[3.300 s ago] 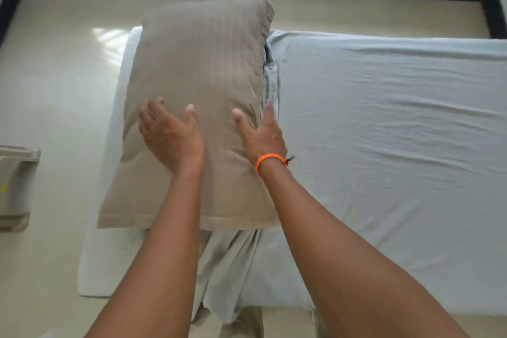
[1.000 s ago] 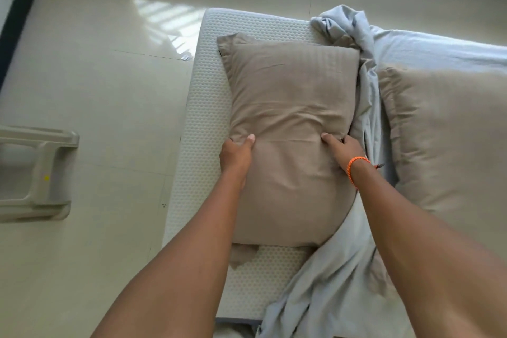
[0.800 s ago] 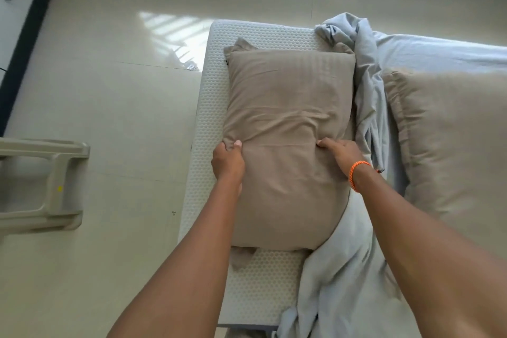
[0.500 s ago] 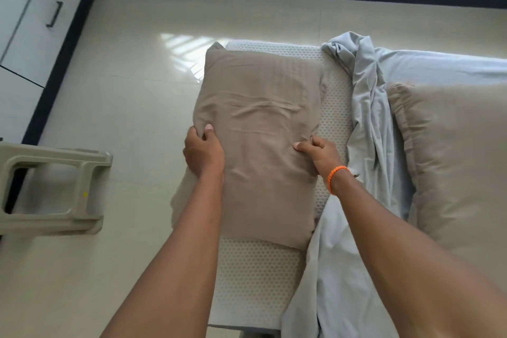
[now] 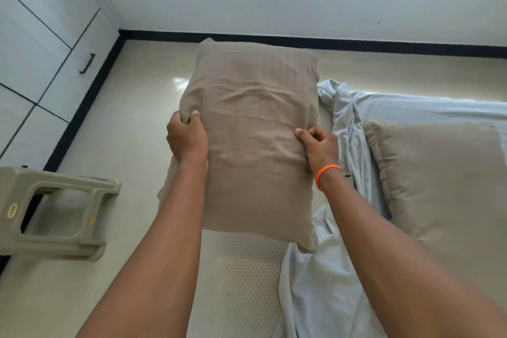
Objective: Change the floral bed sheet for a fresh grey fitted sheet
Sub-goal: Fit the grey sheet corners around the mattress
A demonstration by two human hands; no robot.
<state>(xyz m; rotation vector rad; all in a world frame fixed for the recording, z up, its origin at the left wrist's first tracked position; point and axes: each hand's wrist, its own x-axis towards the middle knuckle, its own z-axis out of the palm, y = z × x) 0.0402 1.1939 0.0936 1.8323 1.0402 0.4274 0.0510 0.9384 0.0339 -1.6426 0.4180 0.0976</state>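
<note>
Both hands were clamped on the tan pillow (image 5: 255, 129) — left hand (image 5: 186, 137) gripping one edge, right hand (image 5: 319, 145) pinching the other — grey sheet (image 5: 343, 123) bunched just beyond the right.

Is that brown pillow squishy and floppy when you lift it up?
Probably squishy: the pillow dents and wrinkles where the left hand and right hand pinch its sides. Likely light, since pinches alone hold it up. Slightly floppy: its lower corner droops.
</note>
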